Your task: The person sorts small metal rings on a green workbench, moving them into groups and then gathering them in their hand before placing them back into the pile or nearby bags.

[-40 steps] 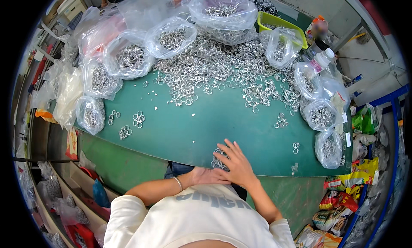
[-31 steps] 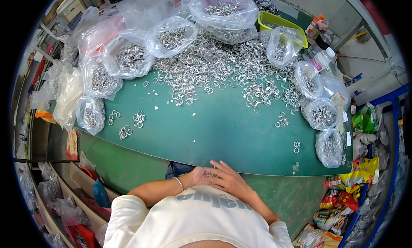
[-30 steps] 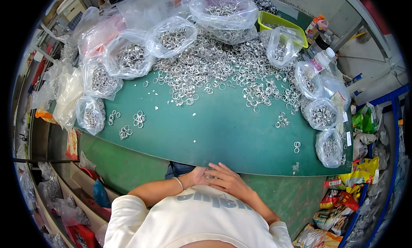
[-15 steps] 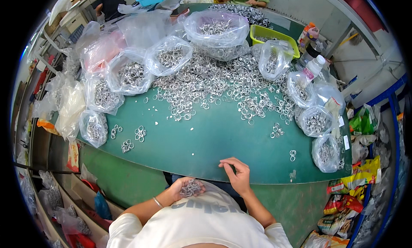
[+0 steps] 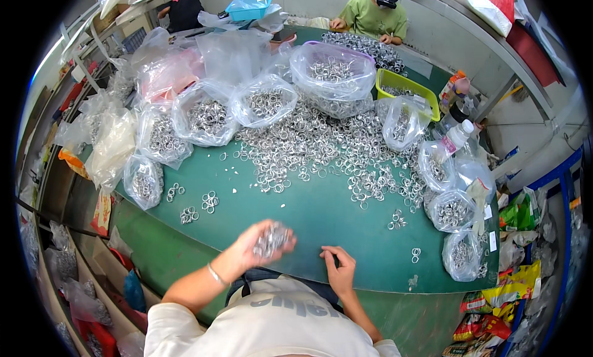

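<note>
My left hand (image 5: 256, 243) is raised over the front edge of the table, cupped around a handful of silvery metal rings (image 5: 270, 238). To its right, my right hand (image 5: 339, 270) is at the table's edge with its fingers curled in; whatever may be between them is too small to see. Beyond both hands, a broad heap of loose metal rings (image 5: 321, 141) spreads over the green table (image 5: 309, 227). Three small clusters of rings lie at the left, among them one cluster (image 5: 210, 202) nearest my left hand. A few rings (image 5: 396, 220) lie apart at the right.
Clear plastic bags of rings border the heap, including a large bag (image 5: 332, 73) at the back and a small bag (image 5: 462, 256) at the right. A yellow-green basket (image 5: 435, 104) and a white bottle (image 5: 458, 136) stand back right. A person (image 5: 374, 20) in green works across the table.
My left hand has risen with the rings from near my lap to over the table's edge. My right hand has dropped slightly, its fingers more curled. The view has tilted upward.
</note>
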Tool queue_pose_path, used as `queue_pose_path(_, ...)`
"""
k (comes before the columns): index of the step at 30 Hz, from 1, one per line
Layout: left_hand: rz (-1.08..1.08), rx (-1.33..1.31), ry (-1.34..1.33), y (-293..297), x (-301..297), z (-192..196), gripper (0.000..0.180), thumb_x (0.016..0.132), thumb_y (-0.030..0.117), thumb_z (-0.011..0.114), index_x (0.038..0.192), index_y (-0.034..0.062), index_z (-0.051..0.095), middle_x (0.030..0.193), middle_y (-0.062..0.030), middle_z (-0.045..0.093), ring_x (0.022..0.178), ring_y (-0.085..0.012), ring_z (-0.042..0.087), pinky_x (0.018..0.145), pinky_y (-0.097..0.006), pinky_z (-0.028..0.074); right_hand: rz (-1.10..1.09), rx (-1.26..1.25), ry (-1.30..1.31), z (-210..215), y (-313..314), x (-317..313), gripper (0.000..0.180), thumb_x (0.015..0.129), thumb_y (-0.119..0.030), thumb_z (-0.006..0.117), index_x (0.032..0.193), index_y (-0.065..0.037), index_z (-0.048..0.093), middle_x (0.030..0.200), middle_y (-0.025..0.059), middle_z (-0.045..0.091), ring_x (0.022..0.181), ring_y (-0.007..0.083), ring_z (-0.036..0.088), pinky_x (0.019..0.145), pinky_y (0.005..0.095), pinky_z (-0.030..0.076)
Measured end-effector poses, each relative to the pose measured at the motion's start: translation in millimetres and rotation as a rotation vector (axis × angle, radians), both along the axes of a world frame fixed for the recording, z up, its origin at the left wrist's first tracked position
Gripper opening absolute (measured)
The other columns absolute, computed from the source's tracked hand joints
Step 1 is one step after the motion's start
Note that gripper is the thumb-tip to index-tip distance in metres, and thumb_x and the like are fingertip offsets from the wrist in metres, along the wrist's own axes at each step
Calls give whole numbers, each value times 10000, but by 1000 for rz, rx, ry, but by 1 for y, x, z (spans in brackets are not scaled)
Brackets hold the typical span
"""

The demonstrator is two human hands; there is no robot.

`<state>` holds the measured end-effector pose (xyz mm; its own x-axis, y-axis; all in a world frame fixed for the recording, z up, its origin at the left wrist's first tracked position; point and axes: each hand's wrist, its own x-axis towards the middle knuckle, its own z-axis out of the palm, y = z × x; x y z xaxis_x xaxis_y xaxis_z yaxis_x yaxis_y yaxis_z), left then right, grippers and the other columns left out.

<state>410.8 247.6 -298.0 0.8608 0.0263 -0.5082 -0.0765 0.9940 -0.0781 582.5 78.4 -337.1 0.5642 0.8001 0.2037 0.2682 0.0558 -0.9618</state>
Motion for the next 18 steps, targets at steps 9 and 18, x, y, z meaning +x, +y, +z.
queue_pose_path(9,400,988,-72,216,203,138,372,939,250,394,1096,-52,544,962,-180,628,852,-277,640,638,-376,562,37,-7,-53,2,2,5,102,844,-10,597,919,22,659,790,118,653,715,194,640,655,278,488)
queue_pose_path(18,580,2660,524,216,242,137,192,872,106,502,958,-7,630,981,-199,629,950,-359,602,861,-397,458,5,-22,-20,-5,3,4,106,851,1,580,923,23,655,793,115,651,710,184,632,648,280,486)
